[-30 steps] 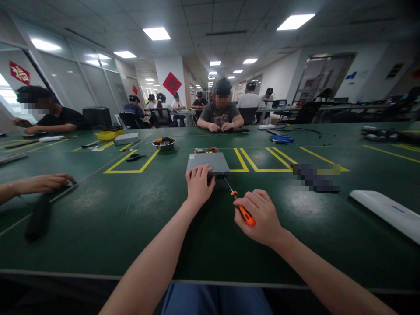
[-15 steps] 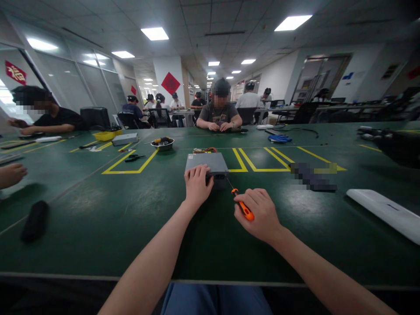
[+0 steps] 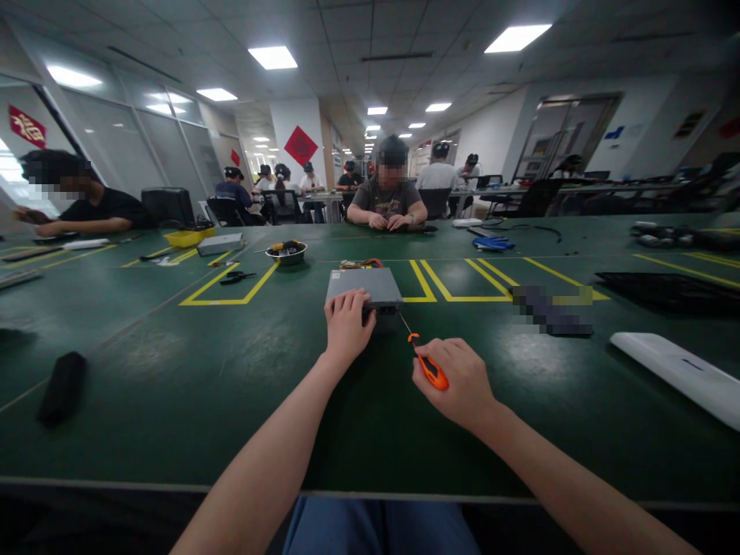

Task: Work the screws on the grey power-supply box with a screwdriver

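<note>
A grey metal computer power supply [image 3: 370, 285] lies on the green table, its coloured cables [image 3: 361, 264] at the far side and a socket in the side facing me. My left hand [image 3: 348, 320] grips its near left edge, fingers on top. My right hand [image 3: 456, 378] is closed around the orange and black handle of a screwdriver [image 3: 432, 373]. The thin shaft points up and left, its tip at the near right corner of the power supply. Whether the tip sits in a screw is too small to tell.
A metal bowl [image 3: 286, 253] with tools stands beyond, left of the power supply. A black case [image 3: 62, 388] lies at left, a white slab-shaped object [image 3: 679, 374] at right, near a dark pixelated object [image 3: 552, 312]. A co-worker [image 3: 390, 193] sits opposite.
My right hand has shifted very slightly and the screwdriver handle has turned a little. At left a co-worker's hand has left view; at right a dark shape has withdrawn, uncovering a flat black object.
</note>
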